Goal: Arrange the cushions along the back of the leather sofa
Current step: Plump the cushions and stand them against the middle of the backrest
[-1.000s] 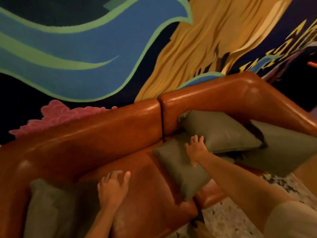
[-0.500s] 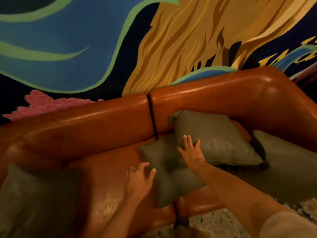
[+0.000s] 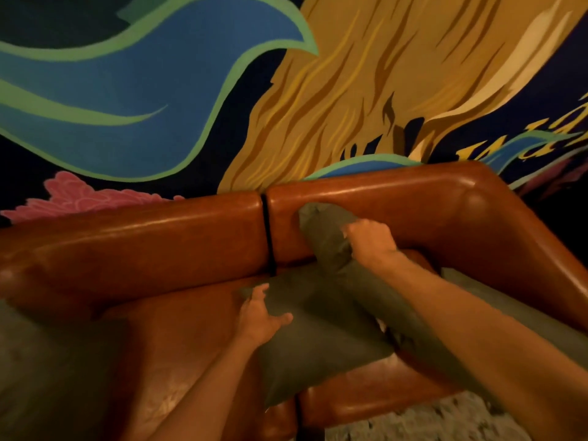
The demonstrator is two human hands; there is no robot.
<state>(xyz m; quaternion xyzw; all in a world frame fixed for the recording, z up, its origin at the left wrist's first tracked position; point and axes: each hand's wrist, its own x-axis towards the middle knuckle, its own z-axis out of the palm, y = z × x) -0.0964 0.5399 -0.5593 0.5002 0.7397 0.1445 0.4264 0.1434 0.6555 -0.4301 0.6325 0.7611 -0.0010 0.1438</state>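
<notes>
A glossy reddish-brown leather sofa (image 3: 159,246) with a rounded backrest split by a dark seam stands against a wall painted with a mural (image 3: 197,90) of blue and green swirls, golden flowing strands and a pink shape low at the left. The right hand (image 3: 370,241) is closed around the upper edge of an olive-green fabric cushion (image 3: 331,246), gripping it so that it stands on edge, its top corner touching the backrest just right of the seam and its length running down along the right forearm. The left hand (image 3: 261,316) is open, fingers spread, palm down on the near left part of a second olive-green cushion (image 3: 321,342) that lies flat on the seat, straddling the gap between the two seat sections, one corner hanging over the front edge. A third olive-green cushion (image 3: 515,313) lies at the right end of the seat beside the armrest, partly hidden behind the right arm. A fourth cushion of the same dull green (image 3: 54,370) sits at the far left of the seat, blurred and cut by the frame. Below the sofa's front edge, a pale speckled floor (image 3: 429,424) shows.
</notes>
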